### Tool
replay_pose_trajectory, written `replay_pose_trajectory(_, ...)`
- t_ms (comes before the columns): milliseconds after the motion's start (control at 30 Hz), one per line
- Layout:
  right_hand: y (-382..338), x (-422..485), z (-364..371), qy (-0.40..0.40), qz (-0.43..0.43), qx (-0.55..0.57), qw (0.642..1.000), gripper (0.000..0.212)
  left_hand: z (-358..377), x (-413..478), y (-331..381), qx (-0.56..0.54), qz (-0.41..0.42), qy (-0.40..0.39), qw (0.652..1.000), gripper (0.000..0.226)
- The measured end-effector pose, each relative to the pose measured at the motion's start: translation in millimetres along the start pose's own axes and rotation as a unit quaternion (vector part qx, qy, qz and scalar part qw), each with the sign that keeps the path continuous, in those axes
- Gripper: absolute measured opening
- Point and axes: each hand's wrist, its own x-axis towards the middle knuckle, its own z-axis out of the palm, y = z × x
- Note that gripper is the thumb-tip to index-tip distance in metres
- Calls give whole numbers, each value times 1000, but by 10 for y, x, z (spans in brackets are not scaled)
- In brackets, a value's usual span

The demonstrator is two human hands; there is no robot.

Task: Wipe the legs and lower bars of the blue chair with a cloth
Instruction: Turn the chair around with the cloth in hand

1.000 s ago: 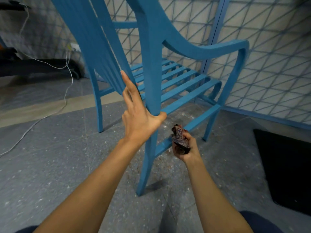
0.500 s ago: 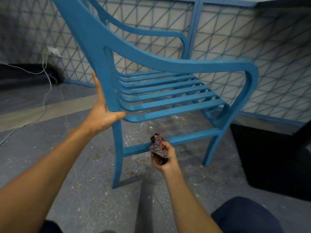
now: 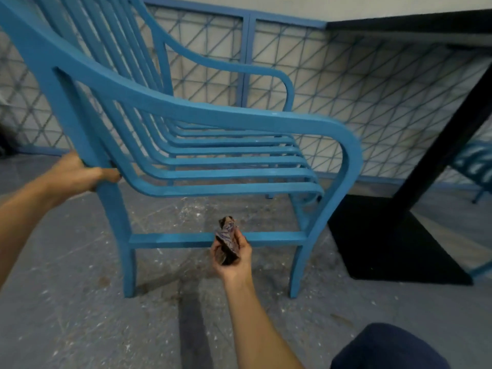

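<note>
The blue slatted armchair [image 3: 234,121] stands side-on in front of me, its near armrest running left to right. My left hand [image 3: 80,175] grips the rear upright just below the armrest, at seat height. My right hand [image 3: 234,258] holds a crumpled dark patterned cloth [image 3: 226,241] against the middle of the near lower side bar [image 3: 173,239]. The near rear leg [image 3: 129,262] and the near front leg [image 3: 299,267] both rest on the floor.
A black table with a slanted leg [image 3: 439,145] and a flat black base [image 3: 386,235] stands close to the chair's right. A blue mesh fence [image 3: 346,83] runs behind. Part of another blue chair [image 3: 476,163] shows at the far right. The grey floor is speckled white.
The chair has swung from rear-on to side-on and settled more level. My left hand slid lower on the rear upright. My right hand with the cloth has reached the lower side bar.
</note>
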Motion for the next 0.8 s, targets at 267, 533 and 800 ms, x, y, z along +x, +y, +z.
replay_pose_trajectory(267,-413,235,184,12,2,7,1000,29,387,204,243,-30,36,23,999,34)
replay_pose_trajectory(533,-820,363,285,28,4,13,1000,25,754,384,417,-44,54,53,996,37)
replay_pose_trajectory(800,-944,375,328,57,3,-54,997,23,821,390,508,-36,62,42,997,33)
